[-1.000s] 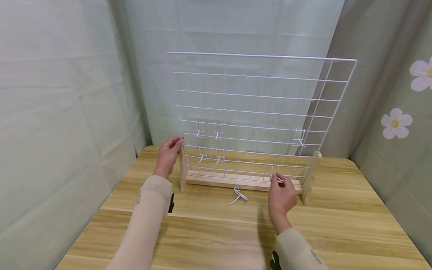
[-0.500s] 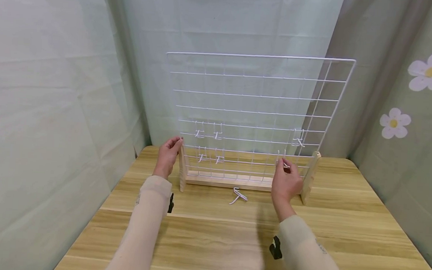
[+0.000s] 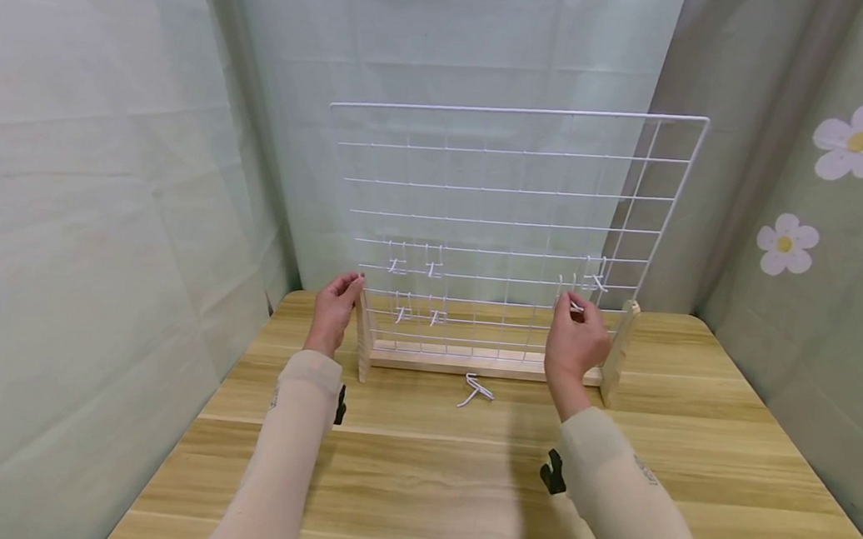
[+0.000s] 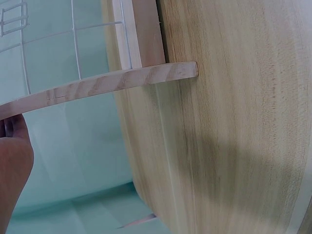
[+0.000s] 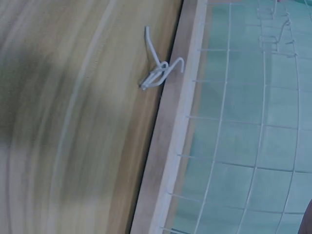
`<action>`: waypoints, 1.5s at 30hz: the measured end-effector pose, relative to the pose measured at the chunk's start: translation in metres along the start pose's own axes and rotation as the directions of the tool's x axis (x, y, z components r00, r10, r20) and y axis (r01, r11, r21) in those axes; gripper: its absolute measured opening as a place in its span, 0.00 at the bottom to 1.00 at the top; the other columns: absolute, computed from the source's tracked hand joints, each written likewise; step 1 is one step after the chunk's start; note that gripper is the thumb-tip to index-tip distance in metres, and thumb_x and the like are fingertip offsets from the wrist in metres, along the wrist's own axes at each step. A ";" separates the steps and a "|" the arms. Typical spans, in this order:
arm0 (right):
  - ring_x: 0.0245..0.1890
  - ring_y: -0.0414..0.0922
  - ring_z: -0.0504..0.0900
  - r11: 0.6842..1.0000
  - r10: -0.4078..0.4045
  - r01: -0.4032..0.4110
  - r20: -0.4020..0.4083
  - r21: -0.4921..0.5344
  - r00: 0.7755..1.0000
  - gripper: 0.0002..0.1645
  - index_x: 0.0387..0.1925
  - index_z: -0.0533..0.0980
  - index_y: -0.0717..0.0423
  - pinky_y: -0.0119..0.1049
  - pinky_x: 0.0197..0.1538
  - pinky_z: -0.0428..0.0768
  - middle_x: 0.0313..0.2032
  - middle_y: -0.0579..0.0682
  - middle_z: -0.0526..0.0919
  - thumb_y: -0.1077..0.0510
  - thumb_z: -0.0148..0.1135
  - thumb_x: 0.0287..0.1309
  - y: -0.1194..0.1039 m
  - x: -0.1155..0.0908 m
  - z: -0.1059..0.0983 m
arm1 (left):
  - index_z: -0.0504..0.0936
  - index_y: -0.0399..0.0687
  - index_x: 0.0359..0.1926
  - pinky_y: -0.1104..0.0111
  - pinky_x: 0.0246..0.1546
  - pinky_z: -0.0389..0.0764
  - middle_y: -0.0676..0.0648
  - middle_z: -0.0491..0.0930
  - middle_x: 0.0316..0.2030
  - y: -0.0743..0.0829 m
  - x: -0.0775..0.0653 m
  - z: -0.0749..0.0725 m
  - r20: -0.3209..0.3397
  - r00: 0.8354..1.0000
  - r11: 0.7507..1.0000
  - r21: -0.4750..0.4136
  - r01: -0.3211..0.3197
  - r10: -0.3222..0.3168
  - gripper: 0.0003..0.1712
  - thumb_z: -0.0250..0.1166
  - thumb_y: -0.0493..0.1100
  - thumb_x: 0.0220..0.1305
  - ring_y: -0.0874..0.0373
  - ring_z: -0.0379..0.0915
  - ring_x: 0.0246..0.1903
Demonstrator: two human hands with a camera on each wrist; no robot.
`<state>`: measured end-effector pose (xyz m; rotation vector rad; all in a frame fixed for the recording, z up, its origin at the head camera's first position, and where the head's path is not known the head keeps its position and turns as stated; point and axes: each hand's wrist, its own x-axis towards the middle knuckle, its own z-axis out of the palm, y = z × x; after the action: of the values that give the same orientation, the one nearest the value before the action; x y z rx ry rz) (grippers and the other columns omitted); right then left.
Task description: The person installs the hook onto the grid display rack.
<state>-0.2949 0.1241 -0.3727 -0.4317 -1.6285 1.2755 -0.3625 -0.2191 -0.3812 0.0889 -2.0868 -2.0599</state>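
Note:
A white wire grid panel [image 3: 510,222] stands upright in a wooden base [image 3: 463,361]. My left hand [image 3: 334,314] pinches the top of the left wooden post [image 4: 97,86]. My right hand [image 3: 577,343] pinches a white wire hook [image 3: 560,283] at the grid's lower right; its two prongs stick up above the fingertips, the rest mostly hidden. Whether the prongs touch a grid wire I cannot tell. Just up and right of them hangs another hook [image 3: 594,278]. Several more hooks [image 3: 434,268] hang at the grid's left. One loose hook [image 5: 156,72] lies on the table before the base.
The wooden table [image 3: 416,486] extends in front of the base and to both sides. Pale curtains [image 3: 106,197] surround it, with a flower-printed one [image 3: 786,244] at the right. The right wooden post [image 3: 618,354] stands close to my right hand.
My right hand has risen with the pinched hook, from near the base's bar to just below the upper right hook, shifting slightly right. The left hand has stayed at the post.

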 end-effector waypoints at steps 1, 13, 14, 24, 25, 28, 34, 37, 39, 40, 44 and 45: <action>0.31 0.51 0.85 1.000 -0.005 0.005 -0.003 0.000 1.000 0.11 0.36 0.87 0.59 0.29 0.35 0.72 0.33 0.56 0.88 0.55 0.68 0.58 -0.002 0.001 0.000 | 0.73 0.39 0.64 0.63 0.66 0.66 0.45 0.72 0.65 -0.001 0.000 0.000 -0.001 1.000 1.000 0.009 -0.003 0.003 0.25 0.57 0.49 0.74 0.53 0.66 0.61; 0.34 0.51 0.86 1.000 -0.016 0.016 -0.001 -0.012 1.000 0.12 0.38 0.86 0.58 0.45 0.40 0.77 0.35 0.57 0.87 0.54 0.67 0.59 -0.020 0.016 0.008 | 0.73 0.40 0.64 0.63 0.65 0.67 0.45 0.73 0.64 0.001 -0.002 0.000 0.000 1.000 1.000 0.015 -0.008 0.008 0.25 0.56 0.49 0.74 0.52 0.67 0.61; 0.34 0.51 0.86 1.000 -0.019 0.019 -0.005 -0.017 1.000 0.12 0.38 0.86 0.58 0.46 0.40 0.77 0.35 0.56 0.87 0.54 0.67 0.59 -0.022 0.017 0.009 | 0.73 0.40 0.64 0.62 0.65 0.67 0.44 0.73 0.64 0.001 -0.002 0.000 0.001 1.000 1.000 0.012 -0.007 0.007 0.25 0.57 0.49 0.74 0.52 0.67 0.61; 0.36 0.51 0.86 0.994 -0.012 0.010 -0.017 -0.111 1.000 0.12 0.38 0.86 0.56 0.50 0.40 0.77 0.35 0.55 0.88 0.52 0.66 0.60 -0.028 0.021 0.015 | 0.73 0.39 0.63 0.63 0.65 0.67 0.44 0.73 0.64 0.000 0.000 -0.001 0.003 1.000 1.000 -0.003 -0.016 0.016 0.24 0.57 0.49 0.74 0.53 0.67 0.60; 0.36 0.51 0.86 0.993 -0.012 0.009 -0.020 -0.118 1.000 0.12 0.38 0.86 0.55 0.50 0.40 0.76 0.35 0.54 0.87 0.52 0.65 0.60 -0.028 0.021 0.016 | 0.73 0.38 0.63 0.62 0.65 0.67 0.43 0.73 0.64 -0.001 0.000 -0.001 0.003 1.000 1.000 -0.006 -0.019 0.019 0.25 0.57 0.49 0.74 0.53 0.67 0.60; 0.36 0.51 0.86 0.992 -0.018 0.014 -0.029 -0.123 0.999 0.12 0.37 0.87 0.55 0.50 0.39 0.76 0.34 0.55 0.87 0.52 0.65 0.60 -0.030 0.022 0.018 | 0.73 0.38 0.64 0.62 0.66 0.66 0.43 0.72 0.65 -0.001 0.000 0.000 0.006 1.000 1.000 -0.012 -0.025 0.025 0.25 0.57 0.49 0.74 0.53 0.67 0.61; 0.37 0.53 0.85 0.989 -0.006 0.001 -0.037 -0.148 0.999 0.11 0.37 0.87 0.53 0.52 0.38 0.75 0.34 0.54 0.88 0.52 0.66 0.59 -0.033 0.022 0.021 | 0.74 0.38 0.63 0.62 0.65 0.67 0.43 0.73 0.64 -0.001 0.000 0.000 0.003 1.000 1.000 -0.017 -0.025 0.025 0.24 0.57 0.48 0.74 0.52 0.67 0.60; 0.39 0.54 0.85 0.987 0.000 -0.005 -0.032 -0.163 0.999 0.11 0.37 0.87 0.54 0.53 0.39 0.76 0.35 0.54 0.88 0.52 0.65 0.59 -0.032 0.021 0.021 | 0.73 0.37 0.63 0.62 0.65 0.67 0.43 0.73 0.64 -0.001 0.001 0.000 0.002 1.000 0.999 -0.022 -0.028 0.028 0.24 0.57 0.48 0.74 0.53 0.67 0.60; 0.39 0.55 0.85 0.986 0.003 -0.008 -0.026 -0.167 1.000 0.11 0.37 0.87 0.54 0.53 0.39 0.76 0.36 0.54 0.88 0.52 0.65 0.59 -0.031 0.021 0.021 | 0.73 0.37 0.63 0.62 0.65 0.67 0.43 0.73 0.64 -0.001 0.001 0.000 0.001 1.000 0.999 -0.020 -0.030 0.030 0.24 0.57 0.47 0.74 0.53 0.67 0.60; 0.40 0.55 0.84 0.985 0.008 -0.011 -0.020 -0.172 1.000 0.11 0.37 0.87 0.54 0.53 0.40 0.76 0.37 0.54 0.88 0.52 0.65 0.60 -0.031 0.020 0.021 | 0.73 0.37 0.63 0.62 0.65 0.67 0.43 0.73 0.64 -0.002 0.001 0.000 0.000 1.000 0.999 -0.022 -0.030 0.030 0.24 0.57 0.47 0.74 0.53 0.67 0.60; 0.40 0.54 0.85 0.982 0.026 -0.023 0.013 -0.190 1.000 0.12 0.38 0.87 0.53 0.52 0.40 0.76 0.38 0.53 0.88 0.52 0.64 0.60 -0.027 0.018 0.022 | 0.74 0.38 0.63 0.63 0.64 0.68 0.43 0.73 0.63 -0.002 0.001 0.000 -0.004 1.000 1.000 -0.016 -0.022 0.022 0.24 0.58 0.48 0.74 0.53 0.68 0.59; 0.40 0.53 0.85 0.981 0.029 -0.025 0.022 -0.192 0.999 0.12 0.38 0.87 0.53 0.52 0.40 0.76 0.38 0.53 0.88 0.51 0.64 0.60 -0.026 0.017 0.022 | 0.74 0.38 0.63 0.63 0.64 0.68 0.43 0.74 0.63 -0.002 0.001 0.000 -0.006 1.000 1.000 -0.016 -0.019 0.019 0.24 0.58 0.48 0.74 0.52 0.68 0.59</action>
<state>-0.3139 0.1156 -0.3410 -0.5596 -1.7793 1.1520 -0.3636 -0.2191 -0.3831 0.0720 -2.0596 -2.0624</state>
